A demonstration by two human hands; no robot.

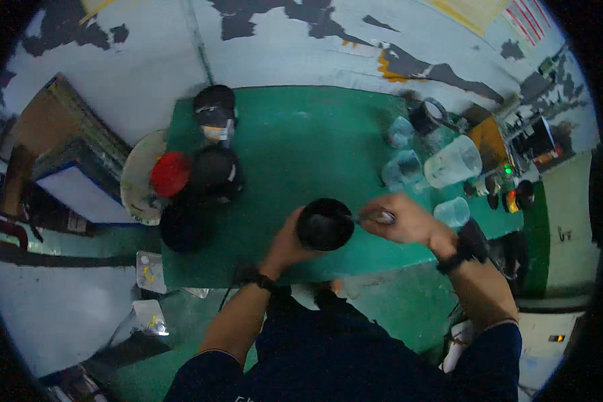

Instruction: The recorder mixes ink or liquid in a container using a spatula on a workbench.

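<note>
My left hand (287,242) is wrapped round the side of a round black container (325,225) near the front middle of the green table (295,147). The container's open top faces up, and a dull greyish patch shows inside it. Just right of its rim, my right hand (403,220) is closed round a thin tool with a shiny metal-looking end (384,217). The tool's other end points at the container's rim. Its exact kind is too blurred to make out, and I cannot tell whether it touches the rim.
Along the table's left edge stand a labelled black jar (215,115), more black containers (216,173), a red round item (171,174) and a whitish bucket (131,184). At right are a large translucent beaker (454,162), clear plastic cups (402,169) and a small cup (453,212).
</note>
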